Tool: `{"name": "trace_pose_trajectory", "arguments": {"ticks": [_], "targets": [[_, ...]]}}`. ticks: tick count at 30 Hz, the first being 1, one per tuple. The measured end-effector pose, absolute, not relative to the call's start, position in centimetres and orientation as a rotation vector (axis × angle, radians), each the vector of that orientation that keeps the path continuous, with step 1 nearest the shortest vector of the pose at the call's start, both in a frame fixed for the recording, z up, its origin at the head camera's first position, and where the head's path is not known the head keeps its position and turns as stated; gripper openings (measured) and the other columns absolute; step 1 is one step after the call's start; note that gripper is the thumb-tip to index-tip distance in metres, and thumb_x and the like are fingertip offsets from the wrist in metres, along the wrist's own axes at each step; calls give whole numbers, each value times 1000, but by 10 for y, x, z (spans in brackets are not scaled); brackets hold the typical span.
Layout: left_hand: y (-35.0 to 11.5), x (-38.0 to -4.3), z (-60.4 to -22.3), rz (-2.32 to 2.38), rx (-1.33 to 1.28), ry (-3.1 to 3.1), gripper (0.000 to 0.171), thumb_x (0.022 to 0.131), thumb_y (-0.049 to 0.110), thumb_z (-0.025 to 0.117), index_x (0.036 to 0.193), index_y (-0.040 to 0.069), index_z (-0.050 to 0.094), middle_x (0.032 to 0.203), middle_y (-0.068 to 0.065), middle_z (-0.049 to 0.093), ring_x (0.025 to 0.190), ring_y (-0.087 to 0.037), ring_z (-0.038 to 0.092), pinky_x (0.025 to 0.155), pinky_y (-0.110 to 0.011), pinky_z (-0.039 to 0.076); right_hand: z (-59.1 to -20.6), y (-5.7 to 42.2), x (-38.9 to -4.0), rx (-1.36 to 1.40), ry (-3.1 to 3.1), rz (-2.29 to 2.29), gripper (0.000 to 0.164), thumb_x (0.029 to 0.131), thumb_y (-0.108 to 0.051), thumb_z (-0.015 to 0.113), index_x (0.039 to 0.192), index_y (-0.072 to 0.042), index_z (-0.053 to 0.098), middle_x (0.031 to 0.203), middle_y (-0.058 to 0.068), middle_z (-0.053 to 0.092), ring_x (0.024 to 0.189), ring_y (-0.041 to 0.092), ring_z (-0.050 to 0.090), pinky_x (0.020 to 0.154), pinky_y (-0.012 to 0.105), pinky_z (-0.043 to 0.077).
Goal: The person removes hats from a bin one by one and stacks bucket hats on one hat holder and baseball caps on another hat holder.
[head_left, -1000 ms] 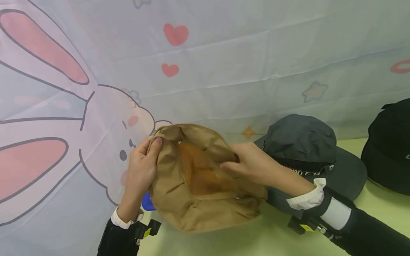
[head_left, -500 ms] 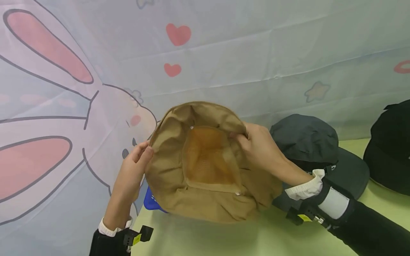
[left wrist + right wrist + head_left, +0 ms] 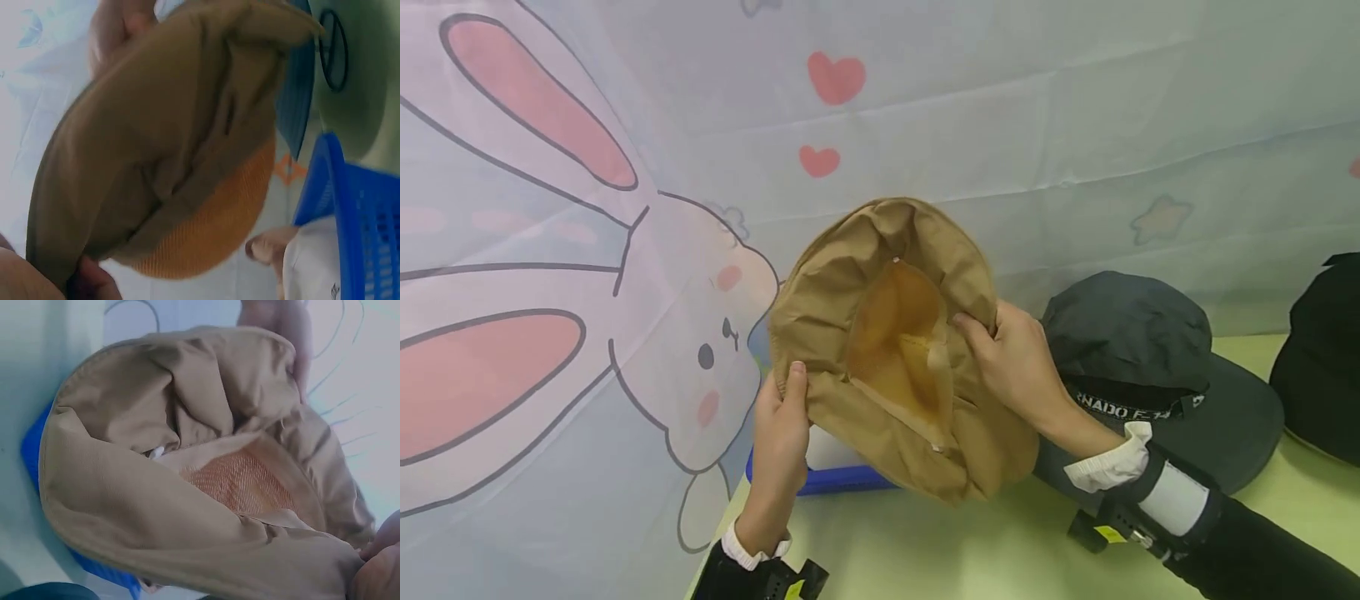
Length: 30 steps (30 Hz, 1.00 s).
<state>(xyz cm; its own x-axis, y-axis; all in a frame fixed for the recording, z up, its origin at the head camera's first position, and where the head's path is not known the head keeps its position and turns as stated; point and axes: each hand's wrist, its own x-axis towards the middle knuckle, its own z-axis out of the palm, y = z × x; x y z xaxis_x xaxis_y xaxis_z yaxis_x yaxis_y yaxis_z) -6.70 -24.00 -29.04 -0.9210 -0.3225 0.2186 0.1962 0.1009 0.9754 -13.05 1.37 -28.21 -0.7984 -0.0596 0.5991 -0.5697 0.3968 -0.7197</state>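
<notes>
A tan wide-brimmed cloth hat (image 3: 820,308) is held up over the table, its orange-brown mesh crown lining (image 3: 898,325) facing me. My left hand (image 3: 781,433) pinches the brim at its lower left, thumb on the near face. On the right side my right hand (image 3: 1018,358) grips the brim, thumb on the inner face and fingers behind. From the left wrist view the brim (image 3: 125,144) and the ribbed orange crown (image 3: 212,219) show from the side. In the right wrist view the brim (image 3: 156,494) is folded and wavy around the mesh.
Behind the hat stands a blue basket (image 3: 842,480) holding something white (image 3: 312,259). A dark grey brimmed hat (image 3: 1127,333) with a lettered band sits to the right on the pale green table (image 3: 880,550). Beyond it lies a black cap (image 3: 1326,358). A printed cloth (image 3: 955,108) hangs behind.
The tan hat has risen and turned, its upper brim now higher. My left hand shifted right and down along the brim. More of the blue basket shows beneath.
</notes>
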Motion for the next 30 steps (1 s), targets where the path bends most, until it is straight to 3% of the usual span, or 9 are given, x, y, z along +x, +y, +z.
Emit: {"name": "trace_pose_trajectory", "arguments": {"ticks": [3,7,11,15,20,25,30], "targets": [[-233,-77,-294,-2040,128,-1784,36,113,36,38,114,2,52,90,-3,54,76,-11,58,69,-24,50,-290,10,-125,582,-2192,1391,21,100,-21,71,91,-3,64,75,7,63,63,19,58,57,33,46],[-229,-89,-297,-2083,141,-1587,36,114,34,36,100,5,52,84,-1,51,69,-9,55,61,-21,47,-297,8,-119,648,-2205,1340,21,94,-18,79,100,-2,66,79,7,67,65,17,61,59,33,49],[-235,-98,-300,-1878,95,-1649,38,114,32,36,84,9,43,70,-1,40,55,-9,42,53,-21,38,-296,13,-116,668,-2183,1294,18,93,-11,79,100,-1,65,77,7,64,62,16,58,57,33,48],[-250,-103,-302,-1623,82,-1736,38,114,29,37,84,7,46,69,-1,35,56,-11,34,54,-24,32,-293,25,-117,625,-2137,1296,14,93,-4,76,101,1,66,83,11,67,67,21,61,60,35,49],[-265,-106,-306,-1404,132,-1811,36,114,23,39,85,3,50,73,-1,36,66,-13,38,62,-26,32,-294,39,-118,544,-2138,1281,14,93,0,75,105,2,67,94,16,69,78,28,66,67,42,51],[-278,-103,-305,-1344,171,-1832,36,113,22,40,82,5,47,72,-1,36,63,-12,38,59,-26,31,-301,47,-115,500,-2165,1242,19,91,-2,78,107,3,69,98,19,69,85,35,67,72,50,53],[-283,-98,-299,-1420,147,-1841,35,113,23,40,86,4,51,74,0,40,64,-9,43,58,-23,36,-303,52,-110,498,-2263,1211,19,91,-6,79,104,2,68,95,17,69,82,33,68,70,47,53]]}}
